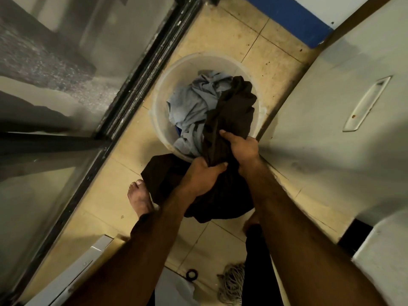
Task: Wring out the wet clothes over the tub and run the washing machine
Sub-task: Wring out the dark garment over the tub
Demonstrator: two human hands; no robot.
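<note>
A round translucent white tub (162, 89) stands on the tiled floor ahead of me. Inside it lies a crumpled light blue-grey garment (194, 104). A dark brown wet garment (231, 111) stretches from the tub's right side over its near rim and hangs down toward my feet. My left hand (203, 175) is closed around the garment just outside the rim. My right hand (240, 146) grips the same cloth a little higher, at the rim. Between the hands the cloth is bunched.
A sliding glass door with a dark frame (132, 89) runs along the left. A white appliance with a recessed handle (366, 102) stands to the right. A white box corner (97, 250), a mop head (231, 283) and a small dark ring (191, 275) lie near my bare feet.
</note>
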